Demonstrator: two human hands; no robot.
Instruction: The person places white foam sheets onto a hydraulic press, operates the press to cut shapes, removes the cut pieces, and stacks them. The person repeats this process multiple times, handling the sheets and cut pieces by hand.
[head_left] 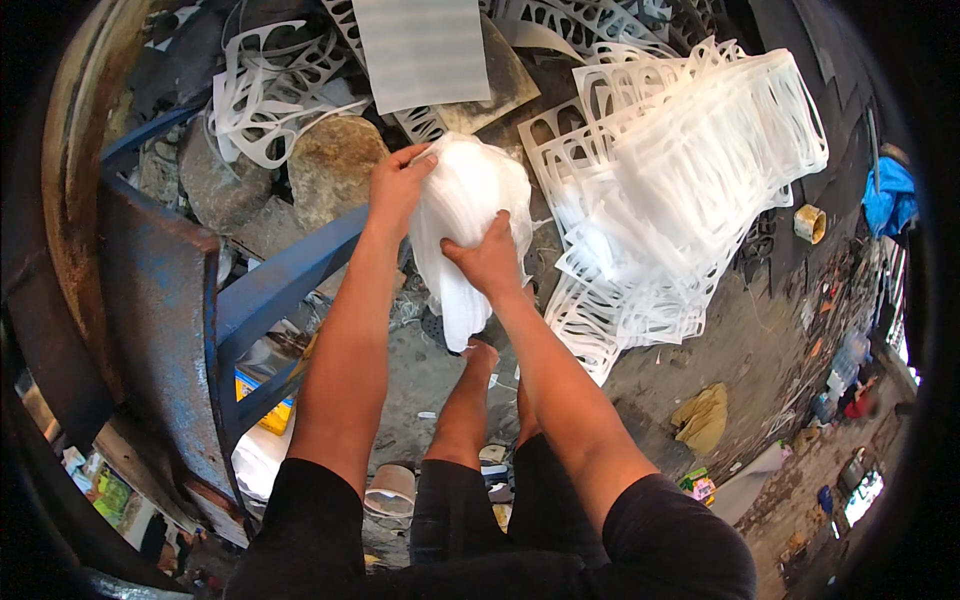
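Note:
A stack of thin, soft white cut-out pieces [470,200] with rounded edges hangs between my two hands, above my legs. My left hand [400,185] grips the upper left edge of the stack, fingers closed at its top. My right hand [487,255] clasps the front right side, with the thumb reaching left across the white layers; its other fingers are partly hidden. Just right of the stack lies a large heap of white sheets with oval holes punched through [700,160]. Beyond my hands rests a plain pale sheet [420,55] over a worn board [510,80].
Blue metal bars [290,265] and a rusty blue panel [160,330] stand at my left. Large stones [335,170] and white punched scraps [265,90] lie at the far left. A tan cloth [702,418] is on the dirt floor, right. A pale tub [391,490] stands beside my legs.

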